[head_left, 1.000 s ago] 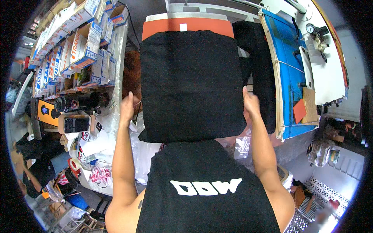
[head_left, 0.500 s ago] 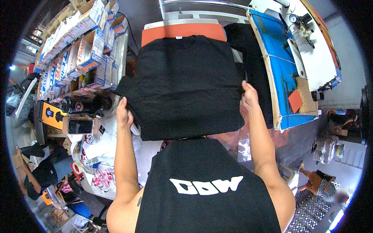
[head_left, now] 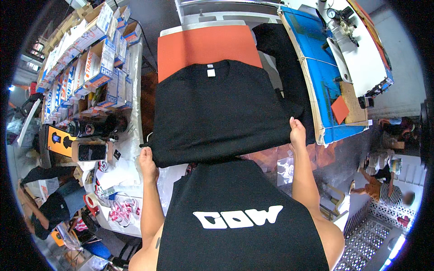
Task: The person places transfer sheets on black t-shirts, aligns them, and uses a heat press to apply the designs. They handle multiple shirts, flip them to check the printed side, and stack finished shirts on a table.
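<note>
A black T-shirt lies over an orange flat platen, covering its near part. At the shirt's neckline sits a small white label. My left hand pinches the shirt's left side near the bottom, fingers closed on the cloth. On the opposite side my right hand grips the shirt's edge, thumb pointing up. Between the two hands the cloth is stretched and its near edge sags towards my body. The platen's near half is hidden beneath the shirt.
Stacked cardboard boxes fill the left. A phone-like device in an open box stands below them. To the right are more black cloth and a blue-topped table with a pressure gauge. Other people are at both sides.
Both hands have drawn the shirt towards my body, baring more of the orange platen. The neckline and its label now show plainly. Both hands remain closed on the shirt's sides.
</note>
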Motion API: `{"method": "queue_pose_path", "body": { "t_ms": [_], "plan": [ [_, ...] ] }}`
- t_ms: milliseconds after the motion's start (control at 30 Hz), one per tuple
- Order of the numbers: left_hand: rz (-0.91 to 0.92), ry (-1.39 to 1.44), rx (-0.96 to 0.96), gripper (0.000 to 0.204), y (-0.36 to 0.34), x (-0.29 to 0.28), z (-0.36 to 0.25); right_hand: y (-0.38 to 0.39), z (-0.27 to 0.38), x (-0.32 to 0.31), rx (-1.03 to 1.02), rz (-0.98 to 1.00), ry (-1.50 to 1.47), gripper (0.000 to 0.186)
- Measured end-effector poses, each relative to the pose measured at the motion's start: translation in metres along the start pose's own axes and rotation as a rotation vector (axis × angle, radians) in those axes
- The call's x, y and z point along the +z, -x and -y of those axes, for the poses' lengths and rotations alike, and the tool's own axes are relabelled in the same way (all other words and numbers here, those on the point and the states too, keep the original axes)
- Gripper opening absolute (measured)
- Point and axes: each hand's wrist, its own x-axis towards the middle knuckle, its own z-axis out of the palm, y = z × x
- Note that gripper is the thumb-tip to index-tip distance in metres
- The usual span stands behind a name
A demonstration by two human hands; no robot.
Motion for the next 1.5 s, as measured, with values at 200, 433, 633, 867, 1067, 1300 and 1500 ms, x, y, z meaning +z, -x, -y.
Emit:
{"method": "queue_pose_path", "body": {
  "t_ms": [200, 433, 633, 867, 1067, 1300, 1500],
  "plan": [
    [-0.013, -0.07, -0.014, 0.024, 0.012, -0.014, 0.025, 0.014, 0.003, -0.004, 0.033, 0.004, 0.024, 0.035],
    [-0.087, -0.286, -0.11, 0.019, -0.025, -0.061, 0.026, 0.068, 0.092, -0.012, -0.525, 0.156, 0.491, 0.022],
    [0.025, -0.305, -0.013, 0.018, -0.075, -0.078, 0.02, -0.013, 0.174, -0.118, -0.579, -0.59, 1.079, 0.052],
    [0.105, -0.448, 0.334, 0.019, -0.101, -0.004, -0.029, -0.001, 0.185, -0.136, -0.339, -0.54, 0.622, 0.044],
    [0.478, -0.607, 0.649, 0.027, -0.031, 0.168, -0.106, 0.073, 0.153, 0.046, -0.679, -0.04, 0.326, 0.019],
    [0.82, -1.075, 0.603, 0.021, -0.028, 0.207, -0.147, 0.074, 0.112, 0.187, -0.411, 0.91, 0.123, 0.014],
    [0.303, -0.829, 0.829, 0.021, -0.107, 0.192, -0.156, -0.041, 0.158, 0.257, -1.098, 0.304, 0.86, 0.036]
  ]
}}
